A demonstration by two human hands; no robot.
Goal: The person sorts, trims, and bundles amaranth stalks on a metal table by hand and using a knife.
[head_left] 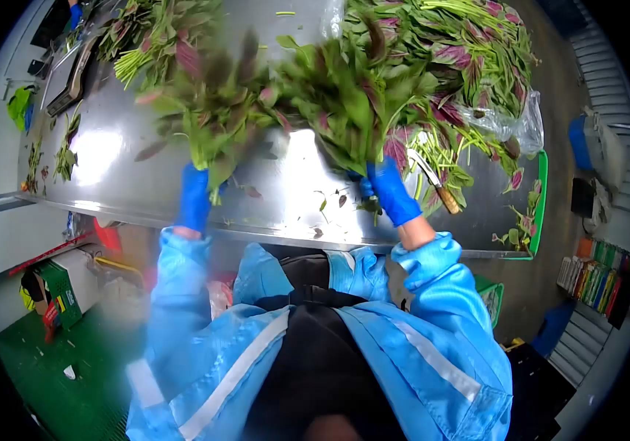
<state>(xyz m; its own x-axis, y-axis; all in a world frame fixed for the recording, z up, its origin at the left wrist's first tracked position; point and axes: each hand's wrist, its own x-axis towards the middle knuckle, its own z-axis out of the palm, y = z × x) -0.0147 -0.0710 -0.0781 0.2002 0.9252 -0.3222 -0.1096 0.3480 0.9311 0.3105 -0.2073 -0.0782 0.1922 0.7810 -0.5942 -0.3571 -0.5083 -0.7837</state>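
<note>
Both my hands wear blue gloves and hold leafy bunches above a shiny metal table (138,187). My left hand (195,195) is closed around the stems of a bunch of amaranth greens (219,110), its leaves green with purple-red and blurred by motion. In my right hand (391,192) is a second bunch of amaranth greens (348,103), gripped low at the stems. Just right of that hand lies a knife (447,198) with a wooden handle, among loose stems. Some fingers are hidden by the leaves.
A large amaranth pile (469,59) covers the back right, with clear plastic (524,125) beside it. More bunches (138,59) lie at back left, near what looks like a scale (72,77). Leaf scraps dot the table. A green edge (541,206) borders its right end.
</note>
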